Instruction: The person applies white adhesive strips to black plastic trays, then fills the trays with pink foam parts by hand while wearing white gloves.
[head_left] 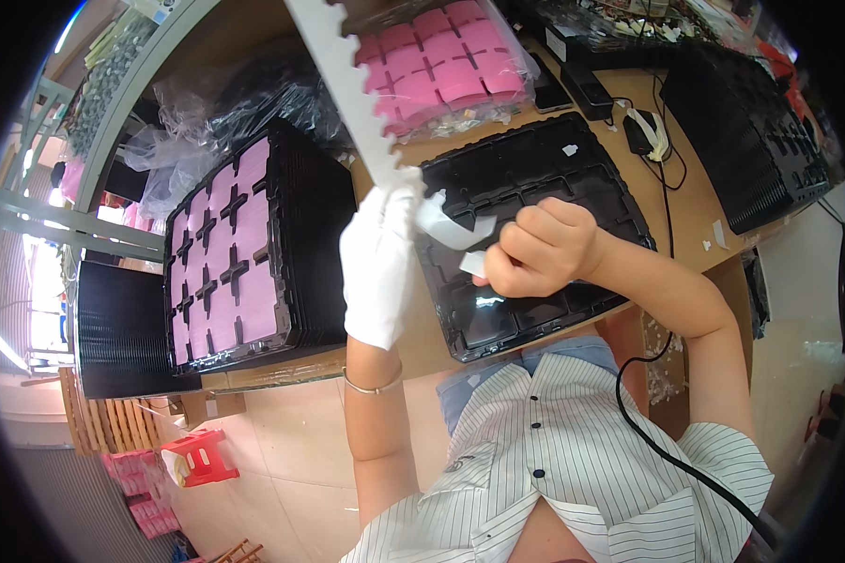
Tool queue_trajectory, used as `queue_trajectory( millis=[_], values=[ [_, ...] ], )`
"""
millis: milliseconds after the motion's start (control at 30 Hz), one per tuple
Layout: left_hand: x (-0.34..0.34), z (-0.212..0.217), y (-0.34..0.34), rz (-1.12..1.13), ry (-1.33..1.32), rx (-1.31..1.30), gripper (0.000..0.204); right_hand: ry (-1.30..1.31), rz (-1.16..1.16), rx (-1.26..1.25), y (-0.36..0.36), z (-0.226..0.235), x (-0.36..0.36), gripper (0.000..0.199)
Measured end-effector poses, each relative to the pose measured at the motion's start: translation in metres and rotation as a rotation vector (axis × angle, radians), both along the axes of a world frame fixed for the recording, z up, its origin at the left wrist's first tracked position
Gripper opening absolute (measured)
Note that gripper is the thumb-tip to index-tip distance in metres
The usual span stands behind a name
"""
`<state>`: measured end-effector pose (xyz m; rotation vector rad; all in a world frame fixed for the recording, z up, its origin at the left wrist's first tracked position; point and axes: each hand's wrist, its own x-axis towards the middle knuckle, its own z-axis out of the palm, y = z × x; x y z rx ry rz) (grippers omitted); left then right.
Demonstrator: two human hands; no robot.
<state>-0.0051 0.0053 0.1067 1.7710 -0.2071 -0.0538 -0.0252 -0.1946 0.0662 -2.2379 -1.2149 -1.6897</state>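
Note:
My left hand (382, 258), in a white glove, is closed around the lower end of a long white strip (347, 89) with a notched right edge. The strip slants up and away to the top of the view. Beside the glove hangs a curled white piece (449, 225); I cannot tell whether it joins the strip. My bare right hand (545, 249) is closed, with a small white piece (473, 264) at its thumb and fingertips. Below both hands lies a black plastic tray (526, 155) with shallow compartments and a white scrap on it.
At left stands a tall stack of black trays (314, 235), its top one holding pink sheets (221, 258). Bagged pink pieces (441, 66) lie at the back. More black trays (742, 131) stand at right, near a black cable (668, 197). A red plastic stool (202, 458) is on the floor.

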Motion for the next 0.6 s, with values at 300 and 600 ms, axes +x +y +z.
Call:
queue_trajectory(
  millis=[300, 600],
  values=[
    [0.019, -0.004, -0.005, 0.1, -0.063, -0.002, 0.032, 1.812, 0.156, -0.404, 0.034, -0.073, -0.015, 0.032],
    [0.007, -0.001, -0.001, 0.062, 0.023, -0.033, 0.031, 1.658, -0.134, -0.432, 0.031, -0.066, -0.018, 0.034]
  ],
)
